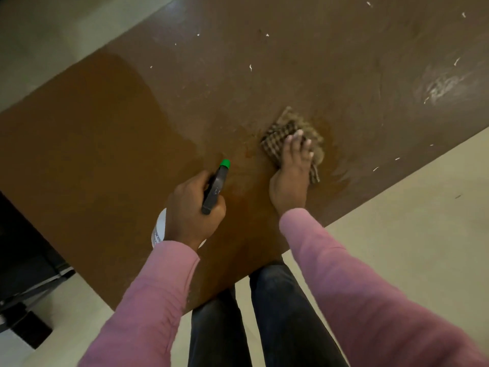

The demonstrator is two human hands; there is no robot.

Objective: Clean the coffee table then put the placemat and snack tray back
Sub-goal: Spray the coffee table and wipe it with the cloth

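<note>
Pink sleeves [148, 295] and dark trouser legs [280, 313] fill the bottom of the view, seen from above. Beyond them a brown desk [111, 133] is set at an angle over a pale floor [412, 213]. Its near-left part looks darker and richer in colour, with a damp sheen; the far part is duller, dusty, and scattered with small white flecks [250, 67]. A glossy wet patch [440, 86] is seen toward the far right. A spray bottle [215, 186] with a green nozzle tip is gripped in the left hand [190, 210], fingers curled tightly round its neck. A checked cloth [292, 139], brown and cream, is pressed flat against the desk near its right edge by the right hand [292, 176], fingers spread on top. Motion blur softens the cloth.
</note>
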